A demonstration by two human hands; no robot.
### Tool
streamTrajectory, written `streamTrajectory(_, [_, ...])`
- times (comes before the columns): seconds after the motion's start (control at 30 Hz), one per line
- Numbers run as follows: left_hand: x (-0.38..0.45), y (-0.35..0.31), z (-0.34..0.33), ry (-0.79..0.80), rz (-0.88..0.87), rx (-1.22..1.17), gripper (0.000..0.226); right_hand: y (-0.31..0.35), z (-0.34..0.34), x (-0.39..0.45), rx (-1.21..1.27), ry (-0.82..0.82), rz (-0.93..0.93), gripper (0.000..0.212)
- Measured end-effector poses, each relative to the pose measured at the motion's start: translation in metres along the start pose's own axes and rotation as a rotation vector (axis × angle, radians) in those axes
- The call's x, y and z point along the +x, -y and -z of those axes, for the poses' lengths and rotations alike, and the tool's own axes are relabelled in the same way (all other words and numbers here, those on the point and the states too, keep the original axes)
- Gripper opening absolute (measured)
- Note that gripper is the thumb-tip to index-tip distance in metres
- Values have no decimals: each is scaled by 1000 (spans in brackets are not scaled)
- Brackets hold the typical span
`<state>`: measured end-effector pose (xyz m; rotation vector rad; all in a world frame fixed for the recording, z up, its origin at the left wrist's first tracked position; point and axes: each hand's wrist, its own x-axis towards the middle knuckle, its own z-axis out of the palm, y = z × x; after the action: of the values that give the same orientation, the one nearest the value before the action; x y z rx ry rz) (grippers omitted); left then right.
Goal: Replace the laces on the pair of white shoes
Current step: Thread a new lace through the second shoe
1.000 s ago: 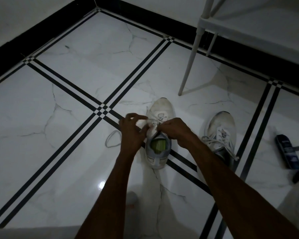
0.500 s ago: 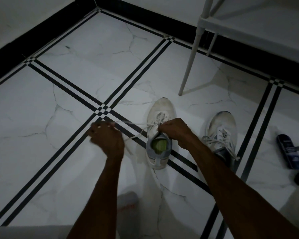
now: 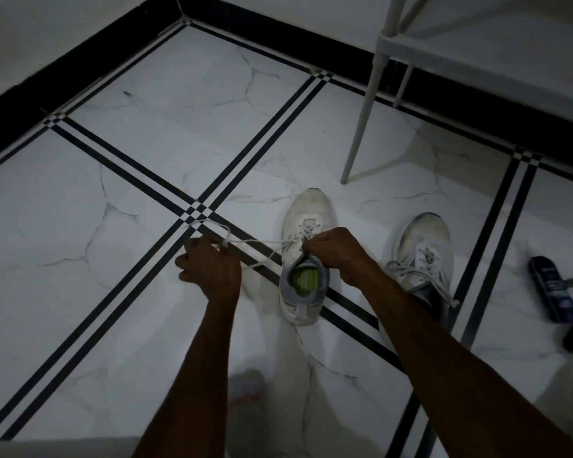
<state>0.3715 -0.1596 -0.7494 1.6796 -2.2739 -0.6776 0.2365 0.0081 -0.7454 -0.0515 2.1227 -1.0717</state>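
I pin the nearer white sneaker (image 3: 306,256) to the tiled floor (image 3: 146,180) with my right hand (image 3: 336,251), fingers clenched on its tongue so it cannot slide. My left hand (image 3: 209,267) grips the lace (image 3: 255,242) and draws it sideways, taut through the eyelets. The other sneaker (image 3: 422,256), laced, waits beside it.

Both forearms are bare from the near edge of the view out to the wrists, with no sleeve showing on either. The left hand (image 3: 209,269) and right hand (image 3: 336,251) wear no gloves, and no watch, band or ring shows on them in the dim light.
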Motion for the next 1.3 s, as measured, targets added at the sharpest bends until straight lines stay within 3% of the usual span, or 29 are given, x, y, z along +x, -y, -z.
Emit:
streamTrajectory(0.1, [-8,-13,-10,118,-464,-169,43,1,0,1,-7,6,-9,36])
streamTrajectory(0.2, [-25,-28,-28,271,-702,-150,23,-1,1,1,4,1,-11,47])
streamTrajectory(0.3, [-30,-24,-29,210,-654,-234,2,-3,1,2,14,-12,-10,41])
streamTrajectory(0.43, [-29,-11,-19,317,-491,-442,11,-2,-1,2,3,-52,-22,35])
streamTrajectory(0.63, [-32,-11,-17,403,-342,-390,6,-1,-2,1,-10,-46,-9,33])
streamTrajectory(0.8, [-32,-6,-17,566,-226,-529,13,-1,1,-2,3,-16,19,26])
streamTrajectory(0.87, [-30,-3,-17,608,-251,-472,17,1,4,-4,5,17,27,26])
streamTrajectory(0.97, [-20,5,-23,656,-419,-187,17,4,9,-6,-14,67,48,26])
streamTrajectory(1.03, [-17,9,-27,666,-468,-166,15,7,12,-6,-47,90,56,32])
streamTrajectory(1.13, [-14,11,-27,551,-409,-277,33,11,14,-5,-87,109,39,40])
streamTrajectory(1.2, [-11,9,-26,456,-443,-173,48,14,14,-6,-116,112,45,40])
streamTrajectory(1.27, [-4,7,-30,493,-447,-25,71,17,15,-8,-144,119,68,38])
streamTrajectory(1.3, [-3,3,-29,533,-444,24,69,18,17,-8,-159,133,76,36])
